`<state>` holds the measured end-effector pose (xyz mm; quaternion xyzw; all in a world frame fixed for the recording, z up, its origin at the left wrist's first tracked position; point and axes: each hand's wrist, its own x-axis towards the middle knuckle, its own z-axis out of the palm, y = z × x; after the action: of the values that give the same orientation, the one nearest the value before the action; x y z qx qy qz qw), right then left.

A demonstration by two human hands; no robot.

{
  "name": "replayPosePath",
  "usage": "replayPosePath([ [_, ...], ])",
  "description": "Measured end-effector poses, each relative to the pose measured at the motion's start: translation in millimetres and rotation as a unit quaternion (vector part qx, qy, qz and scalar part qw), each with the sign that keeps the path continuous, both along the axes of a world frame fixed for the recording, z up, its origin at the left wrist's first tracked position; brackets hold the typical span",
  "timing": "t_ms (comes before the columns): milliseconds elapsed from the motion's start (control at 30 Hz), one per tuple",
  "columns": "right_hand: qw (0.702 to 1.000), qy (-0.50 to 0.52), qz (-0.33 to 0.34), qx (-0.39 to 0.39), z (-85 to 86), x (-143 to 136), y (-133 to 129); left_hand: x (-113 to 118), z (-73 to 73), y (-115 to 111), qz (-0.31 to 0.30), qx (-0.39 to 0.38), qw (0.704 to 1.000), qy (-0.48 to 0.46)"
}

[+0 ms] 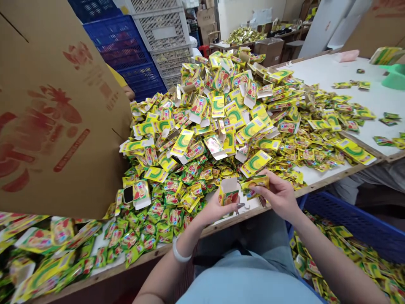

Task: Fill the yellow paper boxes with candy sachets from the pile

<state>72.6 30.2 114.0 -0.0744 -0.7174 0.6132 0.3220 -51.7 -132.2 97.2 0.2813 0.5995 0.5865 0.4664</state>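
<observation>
My left hand (212, 210) holds a small open carton (229, 192), its white flap standing up, near the table's front edge. Just to the right, my right hand (280, 195) pinches yellow wrapped packets (255, 184) between thumb and fingers, beside the carton's opening. Beyond both hands rises a big heap of yellow printed cartons (234, 114), many with open flaps. Small green packets (164, 211) lie loose to the left, and yellow ones (308, 156) to the right.
A large cardboard box (63, 109) stands at the left. A blue crate (357, 223) of cartons sits below the table edge at the right. Stacked crates (158, 31) rise behind. Part of another person (118, 80) shows behind the box. A green bowl (394, 77) is at the far right.
</observation>
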Motion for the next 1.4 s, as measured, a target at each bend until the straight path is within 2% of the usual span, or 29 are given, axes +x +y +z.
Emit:
replayPosePath([
  [100, 0.996, 0.038, -0.003, 0.079, 9.9, -13.6, -4.2, 9.2, 8.6, 2.0, -0.02, 0.006, 1.0, -0.017],
  [233, 0.983, 0.027, 0.018, 0.18, 4.0, -19.2, -9.6, 13.5, 14.7, -5.3, -0.01, 0.014, 1.0, -0.006],
  [367, 0.985, -0.009, 0.009, 0.173, -2.9, -17.9, -7.3, 11.6, 15.0, -13.0, -0.017, -0.014, 1.0, 0.015],
  [467, 0.984, -0.035, -0.002, 0.177, -3.0, -18.6, -5.6, 11.6, 16.5, -12.4, -0.042, -0.027, 0.999, -0.012],
  [633, 0.973, -0.012, -0.006, 0.231, -4.5, -15.0, -6.7, 14.0, 18.4, -10.8, -0.051, -0.01, 0.998, -0.032],
  [833, 0.981, -0.041, -0.011, 0.188, -8.6, -13.4, -8.2, 14.3, 18.1, -11.9, -0.054, -0.004, 0.997, -0.053],
  [900, 0.975, -0.02, -0.015, 0.22, -9.0, -13.0, -7.5, 14.6, 18.7, -11.4, -0.048, 0.0, 0.998, -0.048],
  [1000, 0.959, 0.016, 0.042, 0.279, -4.0, -9.3, -3.3, 14.8, 17.9, -12.2, -0.048, 0.004, 0.998, -0.036],
  [1133, 0.948, -0.053, 0.157, 0.273, 15.7, -3.4, 4.9, 14.9, 18.1, -13.3, -0.079, -0.022, 0.997, 0.003],
  [1300, 0.917, -0.154, 0.16, 0.33, 36.3, -2.1, 6.4, 14.0, 21.5, -9.1, -0.066, -0.035, 0.986, 0.146],
  [1400, 0.931, -0.147, 0.172, 0.287, 32.4, 1.5, 8.9, 13.9, 16.6, -11.7, -0.066, -0.035, 0.988, 0.138],
])
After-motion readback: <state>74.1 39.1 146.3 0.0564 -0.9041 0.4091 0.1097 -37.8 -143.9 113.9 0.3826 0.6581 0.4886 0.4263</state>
